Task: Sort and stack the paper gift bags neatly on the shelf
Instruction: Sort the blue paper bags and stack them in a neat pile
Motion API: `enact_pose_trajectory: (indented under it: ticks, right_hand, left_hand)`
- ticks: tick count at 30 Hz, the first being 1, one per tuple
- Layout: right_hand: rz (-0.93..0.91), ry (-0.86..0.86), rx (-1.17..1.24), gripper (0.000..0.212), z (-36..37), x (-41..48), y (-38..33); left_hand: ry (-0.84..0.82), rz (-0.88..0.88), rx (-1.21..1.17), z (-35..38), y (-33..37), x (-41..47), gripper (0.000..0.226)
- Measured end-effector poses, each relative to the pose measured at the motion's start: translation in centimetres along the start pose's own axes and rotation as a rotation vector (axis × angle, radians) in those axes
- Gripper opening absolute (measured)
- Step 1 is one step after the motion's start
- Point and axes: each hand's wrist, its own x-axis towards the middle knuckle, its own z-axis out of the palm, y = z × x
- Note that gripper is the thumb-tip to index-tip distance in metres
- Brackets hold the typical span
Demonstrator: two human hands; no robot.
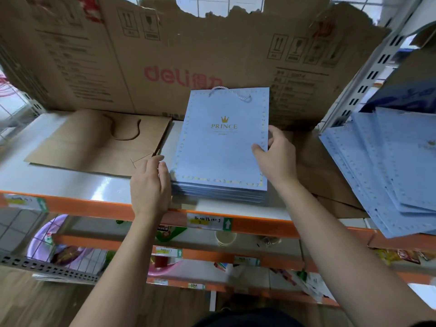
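A stack of flat light-blue gift bags (221, 147) printed with a gold crown and "PRINCE" lies on the white shelf (70, 182), white cord handles at the far end. My left hand (149, 185) presses flat against the stack's left front corner, fingers together. Over at the right edge, my right hand (274, 156) pinches the top bag, thumb on top and fingers around the side. A flat brown paper bag (94, 142) with a dark cord handle lies to the left of the stack.
A torn cardboard sheet (165, 62) marked "deli" stands behind the shelf. More light-blue bags (387, 171) fan out untidily at the right, beside a perforated shelf post (368, 79). Brown paper (316, 166) lies right of the stack. Lower orange-edged shelves (212, 253) hold assorted goods.
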Motion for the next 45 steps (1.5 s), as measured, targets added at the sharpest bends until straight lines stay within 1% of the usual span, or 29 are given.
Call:
enact_pose_trajectory:
  ticks: [4, 5, 10, 12, 17, 20, 23, 27, 29, 31, 33, 36, 39, 43, 45]
  right_hand:
    - [-0.061, 0.017, -0.178, 0.056, 0.4, 0.1, 1.2]
    - [-0.062, 0.017, -0.214, 0.056, 0.4, 0.1, 1.4]
    - [-0.082, -0.046, -0.254, 0.039, 0.2, -0.1, 1.7]
    - [-0.089, -0.077, -0.240, 0.037, -0.1, -0.4, 1.7]
    - [-0.115, -0.083, -0.210, 0.032, -1.4, -2.1, 1.6]
    - [-0.113, -0.071, -0.232, 0.029, -3.3, -2.6, 1.9]
    - [-0.100, -0.013, -0.269, 0.028, -6.0, -2.7, 2.7]
    - [-0.060, 0.082, -0.315, 0.027, -10.6, -3.2, 4.4]
    - [-0.034, 0.137, -0.316, 0.024, -13.2, -3.8, 5.5]
    - [0.011, 0.200, -0.328, 0.023, -16.3, -4.7, 7.0]
    - [0.063, 0.257, -0.360, 0.024, -19.4, -5.7, 8.6]
    - [0.161, 0.310, -0.390, 0.027, -23.7, -6.9, 11.0]
    - [0.268, 0.276, -0.444, 0.037, -27.7, -7.0, 13.6]
    - [0.375, 0.141, -0.523, 0.056, -31.7, -5.7, 16.5]
    - [0.409, 0.076, -0.544, 0.067, -32.8, -4.7, 17.6]
  left_hand:
    - [-0.006, 0.002, 0.007, -0.1, 0.0, 0.0, 0.043]
    - [-0.007, 0.002, 0.008, -0.2, 0.1, 0.0, 0.044]
    - [-0.013, 0.003, 0.009, -0.3, 0.3, -0.1, 0.046]
    - [-0.025, -0.003, -0.010, -0.2, 0.2, -0.1, 0.047]
    - [-0.028, 0.033, -0.095, -0.5, 0.6, -0.2, 0.044]
    - [-0.020, 0.081, -0.078, -0.5, 2.0, 0.2, 0.044]
    - [-0.042, 0.198, -0.015, 0.5, 5.0, 1.0, 0.042]
    - [-0.078, 0.341, 0.056, 3.7, 10.8, 1.6, 0.039]
    - [-0.145, 0.389, 0.057, 5.6, 13.7, 1.0, 0.035]
    - [-0.220, 0.461, 0.028, 7.3, 16.8, -0.2, 0.036]
    - [-0.282, 0.530, 0.018, 8.8, 19.7, -1.8, 0.036]
    - [-0.368, 0.589, 0.003, 10.6, 23.3, -3.8, 0.035]
    - [-0.423, 0.613, -0.016, 12.1, 26.5, -5.3, 0.034]
    - [-0.422, 0.565, -0.069, 13.3, 30.3, -7.2, 0.051]
    - [-0.418, 0.560, -0.058, 13.9, 31.4, -8.0, 0.055]
